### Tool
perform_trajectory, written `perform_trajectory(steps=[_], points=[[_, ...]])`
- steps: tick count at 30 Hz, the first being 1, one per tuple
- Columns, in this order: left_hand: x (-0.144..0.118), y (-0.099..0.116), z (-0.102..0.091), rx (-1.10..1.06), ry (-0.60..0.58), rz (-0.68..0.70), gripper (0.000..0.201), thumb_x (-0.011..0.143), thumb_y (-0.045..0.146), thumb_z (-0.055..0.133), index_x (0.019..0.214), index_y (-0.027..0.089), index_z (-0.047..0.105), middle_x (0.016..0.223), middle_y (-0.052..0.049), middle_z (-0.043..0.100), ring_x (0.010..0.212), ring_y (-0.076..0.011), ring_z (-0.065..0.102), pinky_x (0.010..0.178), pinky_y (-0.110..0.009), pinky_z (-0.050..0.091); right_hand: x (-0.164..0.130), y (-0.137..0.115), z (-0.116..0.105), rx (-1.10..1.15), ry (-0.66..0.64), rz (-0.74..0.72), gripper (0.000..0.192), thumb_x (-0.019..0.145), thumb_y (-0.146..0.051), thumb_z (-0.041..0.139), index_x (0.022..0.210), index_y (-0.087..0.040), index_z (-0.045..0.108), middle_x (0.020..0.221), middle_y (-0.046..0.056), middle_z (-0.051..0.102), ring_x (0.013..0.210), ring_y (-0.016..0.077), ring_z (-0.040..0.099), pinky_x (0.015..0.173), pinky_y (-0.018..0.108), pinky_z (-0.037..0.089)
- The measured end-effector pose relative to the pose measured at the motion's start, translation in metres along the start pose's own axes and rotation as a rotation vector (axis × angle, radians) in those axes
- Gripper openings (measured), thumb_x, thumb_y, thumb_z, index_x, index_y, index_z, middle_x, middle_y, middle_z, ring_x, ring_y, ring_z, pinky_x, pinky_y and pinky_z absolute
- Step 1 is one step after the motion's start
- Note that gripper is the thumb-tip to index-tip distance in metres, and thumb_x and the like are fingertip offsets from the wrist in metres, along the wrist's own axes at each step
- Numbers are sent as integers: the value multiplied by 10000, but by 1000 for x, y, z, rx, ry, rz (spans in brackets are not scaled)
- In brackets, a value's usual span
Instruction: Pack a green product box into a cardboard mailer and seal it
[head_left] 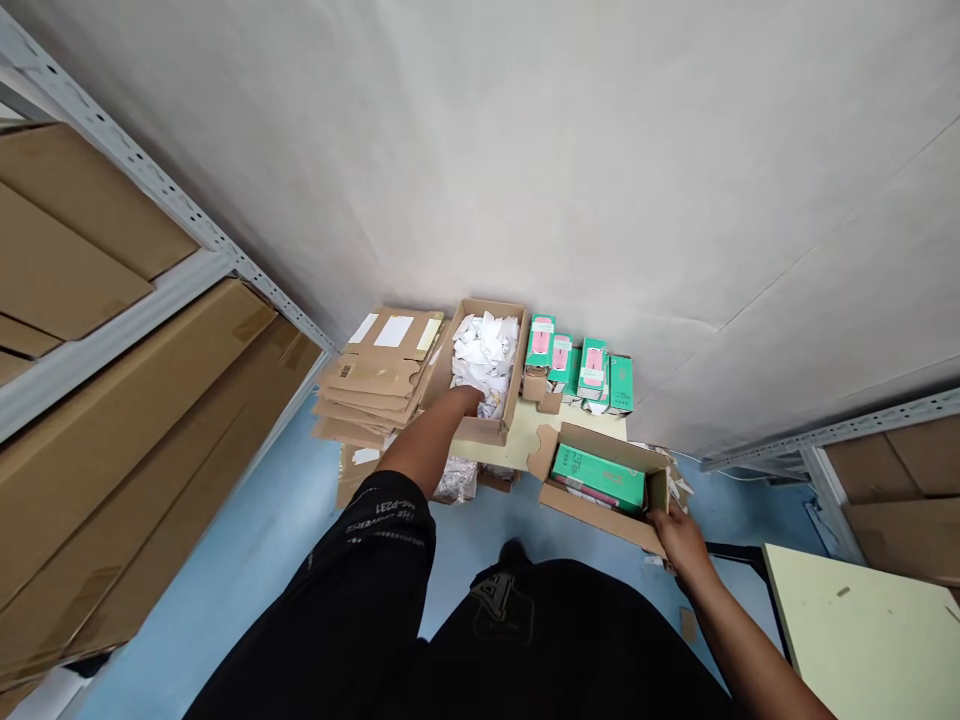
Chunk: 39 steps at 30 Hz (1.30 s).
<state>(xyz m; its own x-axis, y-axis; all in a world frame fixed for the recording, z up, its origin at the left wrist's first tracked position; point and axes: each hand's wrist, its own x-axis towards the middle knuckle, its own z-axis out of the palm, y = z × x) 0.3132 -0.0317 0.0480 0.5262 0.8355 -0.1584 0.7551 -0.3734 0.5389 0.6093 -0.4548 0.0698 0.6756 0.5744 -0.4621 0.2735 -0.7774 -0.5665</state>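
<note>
Nearest you, your right hand [677, 535] is closed on the right-hand end of an open, long brown cardboard carton [600, 517]—one carton, its mouth facing up at you. Its long axis runs crosswise, from an outspread flap on the side toward your left hand, sloping slightly nearer you as it reaches your right. Inside, just left of your right hand, lies one glossy green oblong box [600, 475], lengthwise along the carton, with pale print on top and a darker pinkish strip along its near side.

Farther out and to the left, your left hand [471, 398] dips into one deep brown cardboard box [487, 430] filled with crumpled white paper [487, 345]; its fingers are mostly hidden, so whether they pinch any paper you cannot tell. Left of that hand sits a stack of flat brown cardboard mailers [375, 375]—at least five. Beyond and between your hands, at least five small green printed cartons [592, 370] stand grouped by the pale grey wall [525, 150], three showing pink panels.
</note>
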Motion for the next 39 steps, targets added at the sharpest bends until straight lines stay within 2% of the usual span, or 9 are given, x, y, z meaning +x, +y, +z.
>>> perform_trajectory(steps=[5, 16, 20, 23, 25, 28, 32, 36, 39], points=[[-6, -15, -20, 27, -119, -114, 321, 572, 312, 909, 813, 189, 738, 780, -64, 720, 905, -288, 698, 914, -373, 510, 5, -1, 1, -2, -12, -11, 348, 770, -468, 470, 861, -212, 688, 891, 110, 751, 925, 315, 695, 697, 350, 480], [-37, -18, -49, -21, 210, -103, 131, 789, 307, 714, 843, 190, 736, 1047, -106, 750, 1016, -273, 660, 922, -336, 484, 16, -8, 9, -58, -48, -42, 371, 780, -472, 443, 878, -202, 677, 814, 82, 707, 800, 271, 665, 639, 329, 421], [-42, -11, -55, -270, 383, -205, 180, 818, 359, 687, 845, 187, 733, 918, -56, 753, 902, -227, 652, 840, -301, 487, 19, -10, 11, -68, -27, -54, 369, 793, -473, 451, 878, -201, 686, 833, 92, 715, 816, 275, 665, 651, 333, 422], [-44, -3, -62, -592, 449, -328, 238, 821, 386, 673, 902, 167, 720, 828, -25, 731, 808, -190, 628, 739, -265, 484, 20, -9, 12, -53, -22, -52, 366, 795, -473, 457, 882, -202, 686, 840, 92, 721, 831, 275, 669, 655, 329, 427], [-46, 6, -67, -739, 479, -313, 260, 825, 390, 668, 923, 153, 708, 823, -24, 719, 792, -178, 621, 725, -256, 489, 21, -9, 13, -48, -23, -48, 366, 796, -474, 460, 883, -202, 689, 828, 89, 720, 822, 273, 668, 650, 327, 424], [-55, 32, -72, -791, 481, -148, 312, 847, 432, 671, 974, 149, 706, 887, -37, 718, 834, -189, 632, 770, -278, 513, 21, -9, 14, -70, -3, -36, 359, 793, -476, 470, 869, -205, 692, 810, 84, 712, 792, 270, 656, 632, 325, 406], [-84, 98, -62, -649, 356, 222, 346, 900, 487, 670, 1025, 169, 725, 1071, -73, 710, 1006, -237, 650, 904, -351, 536, 17, -14, 15, -47, 23, -35, 351, 800, -450, 476, 881, -199, 708, 815, 77, 713, 792, 258, 652, 635, 310, 404], [-119, 168, -23, -362, -34, 603, 286, 976, 442, 621, 1090, 218, 758, 1196, -88, 697, 1140, -264, 636, 1027, -404, 514, 11, -17, 15, -22, 43, -29, 317, 814, -412, 478, 864, -190, 698, 810, 72, 705, 779, 241, 641, 634, 299, 393], [-130, 200, 19, -125, -114, 641, 231, 988, 346, 595, 1080, 218, 764, 1146, -128, 697, 1151, -302, 627, 1035, -443, 508, 5, -16, 13, 4, 56, -10, 295, 824, -383, 476, 864, -188, 694, 817, 72, 705, 792, 240, 638, 644, 300, 397]])
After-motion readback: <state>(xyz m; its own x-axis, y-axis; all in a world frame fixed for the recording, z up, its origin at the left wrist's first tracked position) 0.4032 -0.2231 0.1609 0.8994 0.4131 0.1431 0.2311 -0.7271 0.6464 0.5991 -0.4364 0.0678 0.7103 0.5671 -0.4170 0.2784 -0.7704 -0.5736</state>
